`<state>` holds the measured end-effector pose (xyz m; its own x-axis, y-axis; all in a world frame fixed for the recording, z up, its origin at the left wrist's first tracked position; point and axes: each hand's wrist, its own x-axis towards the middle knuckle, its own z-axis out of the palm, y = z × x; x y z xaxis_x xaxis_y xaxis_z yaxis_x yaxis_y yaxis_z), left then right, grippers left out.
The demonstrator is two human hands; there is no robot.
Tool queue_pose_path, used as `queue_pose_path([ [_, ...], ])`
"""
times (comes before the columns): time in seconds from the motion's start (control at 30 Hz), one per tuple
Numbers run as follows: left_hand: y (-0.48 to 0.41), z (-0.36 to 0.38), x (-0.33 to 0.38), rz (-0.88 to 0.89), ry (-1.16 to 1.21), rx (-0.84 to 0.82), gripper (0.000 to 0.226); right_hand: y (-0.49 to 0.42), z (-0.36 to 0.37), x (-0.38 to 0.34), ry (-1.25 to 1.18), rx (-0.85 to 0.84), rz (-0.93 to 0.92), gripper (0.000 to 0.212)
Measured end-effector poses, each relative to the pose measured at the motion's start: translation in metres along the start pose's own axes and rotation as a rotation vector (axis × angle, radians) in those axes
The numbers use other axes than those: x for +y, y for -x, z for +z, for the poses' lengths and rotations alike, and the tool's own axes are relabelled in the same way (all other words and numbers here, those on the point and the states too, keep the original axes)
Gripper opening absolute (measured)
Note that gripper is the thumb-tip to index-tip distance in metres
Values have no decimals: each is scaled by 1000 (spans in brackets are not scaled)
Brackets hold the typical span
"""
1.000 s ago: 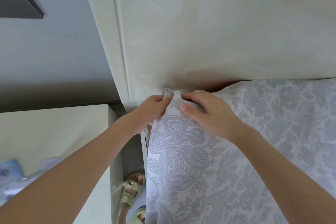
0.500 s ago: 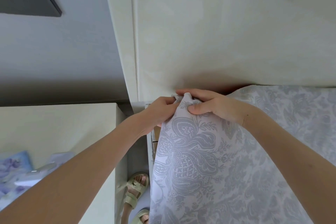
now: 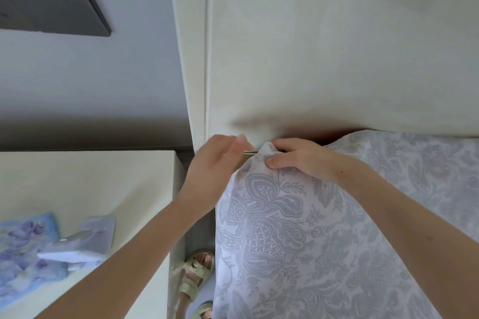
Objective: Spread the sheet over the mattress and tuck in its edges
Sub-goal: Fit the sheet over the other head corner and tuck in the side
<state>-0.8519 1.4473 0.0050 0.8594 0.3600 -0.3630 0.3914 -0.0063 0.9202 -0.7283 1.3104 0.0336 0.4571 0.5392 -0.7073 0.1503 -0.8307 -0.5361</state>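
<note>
The pale grey floral-patterned fabric sheet (image 3: pixel 298 228) drapes over the bed's left-hand corner. A ridge runs from near me up to a bunched peak that sits against the foot of the cream padded headboard (image 3: pixel 337 59). I cannot see the mattress under it. My right hand (image 3: pixel 300 160) sits on that peak, fingers curled over it and thumb pinching the fabric from the near side. My left hand (image 3: pixel 220 163) is just beside it on the left, fingers loose and spread, holding nothing. So the corner lies ahead of both hands, where the headboard meets the bed. I judge the tuck must go forward and down there, led by the right hand. A cream bedside surface (image 3: pixel 90 184) stands further left.
</note>
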Motion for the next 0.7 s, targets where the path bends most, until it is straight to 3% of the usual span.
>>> queue_pose_path([
  [0.1,17,7,7,187,-121,-238,35,-1,-1,1,5,-28,-23,52],
  [0.2,8,18,4,65,-39,-346,38,-1,-2,-1,-32,-45,-9,44],
  [0.37,-15,30,-7,-172,110,-270,55,-10,-1,1,-52,-31,58,69],
  [0.5,-27,29,-11,-366,283,-325,60,-15,-6,-2,-118,-74,100,61],
  [0.57,-32,28,-14,-388,305,-335,64,-15,-7,-7,-7,-65,116,63],
  [0.63,-36,27,-15,-407,320,-351,65,-6,3,-8,365,112,54,63],
  [0.7,-38,26,-17,-412,319,-366,64,14,18,5,722,597,0,67],
])
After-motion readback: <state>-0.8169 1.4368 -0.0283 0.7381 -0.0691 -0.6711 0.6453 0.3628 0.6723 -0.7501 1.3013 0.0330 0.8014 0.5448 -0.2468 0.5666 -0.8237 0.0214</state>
